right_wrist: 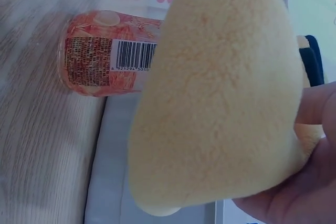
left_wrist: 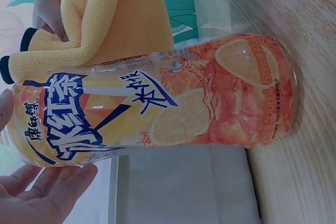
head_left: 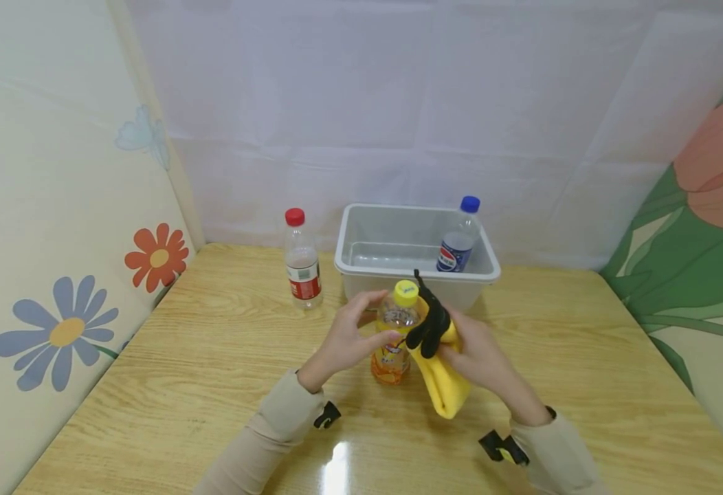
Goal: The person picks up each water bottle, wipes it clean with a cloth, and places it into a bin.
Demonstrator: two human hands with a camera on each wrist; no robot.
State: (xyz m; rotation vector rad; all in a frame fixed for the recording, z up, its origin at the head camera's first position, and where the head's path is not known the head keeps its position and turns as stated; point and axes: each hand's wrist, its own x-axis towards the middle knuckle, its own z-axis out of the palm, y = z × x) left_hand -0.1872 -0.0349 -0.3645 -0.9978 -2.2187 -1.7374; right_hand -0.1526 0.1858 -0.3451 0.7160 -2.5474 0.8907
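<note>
My left hand (head_left: 348, 344) holds an iced tea bottle (head_left: 390, 368) around its upper part, thumb on one side and fingers on the other. The bottle stands upright on the wooden table, with an orange and yellow label (left_wrist: 184, 108) and a yellow cap (head_left: 407, 293) on. In my right hand (head_left: 480, 352) I grip a folded yellow cloth (head_left: 446, 390) with black edging. That cloth is right beside the bottle's upper part; whether it touches the bottle is hard to tell. From the right wrist, the cloth (right_wrist: 220, 98) hides part of the bottle and its barcode.
Behind the hands stands a grey plastic bin (head_left: 361, 268). A clear bottle with a blue cap and blue label (head_left: 457, 244) leans inside it at the right. Left of the bin, a red-capped bottle (head_left: 304, 271) stands on the table (head_left: 213, 350).
</note>
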